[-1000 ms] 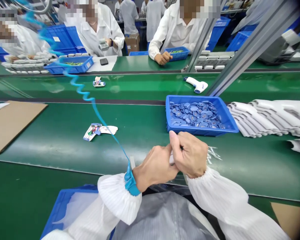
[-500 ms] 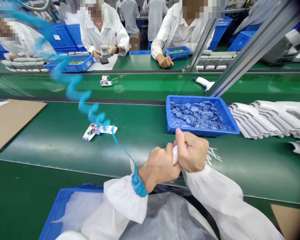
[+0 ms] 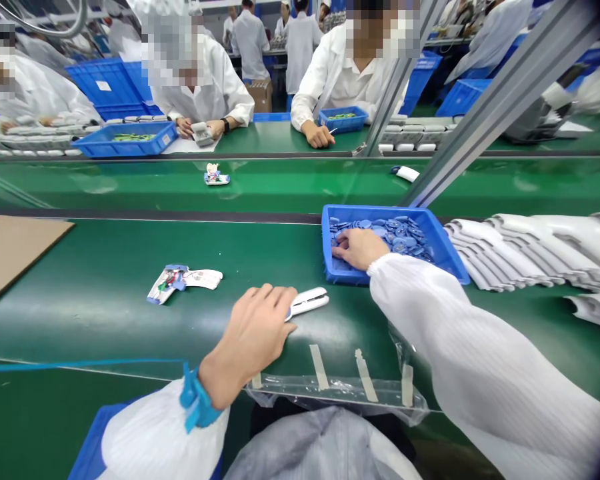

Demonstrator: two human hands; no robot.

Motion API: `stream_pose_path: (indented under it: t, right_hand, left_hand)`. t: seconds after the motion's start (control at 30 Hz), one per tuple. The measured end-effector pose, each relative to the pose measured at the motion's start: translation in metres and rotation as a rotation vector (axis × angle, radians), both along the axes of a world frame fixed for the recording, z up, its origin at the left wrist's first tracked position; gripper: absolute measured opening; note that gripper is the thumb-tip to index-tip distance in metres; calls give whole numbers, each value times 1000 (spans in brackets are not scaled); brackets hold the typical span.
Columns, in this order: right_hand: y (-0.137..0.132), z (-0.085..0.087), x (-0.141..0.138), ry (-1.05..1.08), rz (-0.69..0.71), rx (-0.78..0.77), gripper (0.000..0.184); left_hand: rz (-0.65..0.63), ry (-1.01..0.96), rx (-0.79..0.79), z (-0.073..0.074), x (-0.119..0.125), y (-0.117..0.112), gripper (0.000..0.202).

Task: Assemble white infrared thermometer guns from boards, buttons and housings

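Observation:
My left hand (image 3: 260, 323), with a blue wrist strap, is closed over a white plastic housing (image 3: 307, 302) on the green work surface. The housing's two-pronged white end sticks out to the right of the fingers, and the rest is hidden beneath the palm. My right hand (image 3: 360, 248) reaches into a blue bin (image 3: 395, 277) at its left side. Its visible fingers are apart and touch small blue plastic pieces (image 3: 410, 233); the fingertips are partly hidden. Left of my left hand lies an opened gun-shaped device (image 3: 180, 280) with wires and electronics showing.
White curved shells (image 3: 530, 250) are stacked right of the bin. A brown board (image 3: 15, 253) lies at the far left. Tape strips (image 3: 319, 367) and clear plastic line the near edge. A slanted metal post (image 3: 495, 93) rises at the right. Co-workers sit across the table.
My hands were together around a white part; now they are apart. The left has come down to the surface with the housing, and the right has moved into the bin.

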State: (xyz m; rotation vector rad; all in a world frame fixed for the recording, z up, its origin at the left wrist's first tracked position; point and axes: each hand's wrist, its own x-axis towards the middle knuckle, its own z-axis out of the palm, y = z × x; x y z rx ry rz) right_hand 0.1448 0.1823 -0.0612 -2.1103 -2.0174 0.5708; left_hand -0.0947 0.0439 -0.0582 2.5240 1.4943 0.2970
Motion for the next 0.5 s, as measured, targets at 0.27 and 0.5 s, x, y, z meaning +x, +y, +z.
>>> stream_pose_path:
  t: [0.27,0.5]
  right_hand:
    - [12,-15,-6,-1,58,-131,24]
    - [4,-9,0,130,76,25,3]
  left_hand:
    - [371,-383,-134,-5,1,14,24]
    - [680,-681,-528,10,-20,80,24]
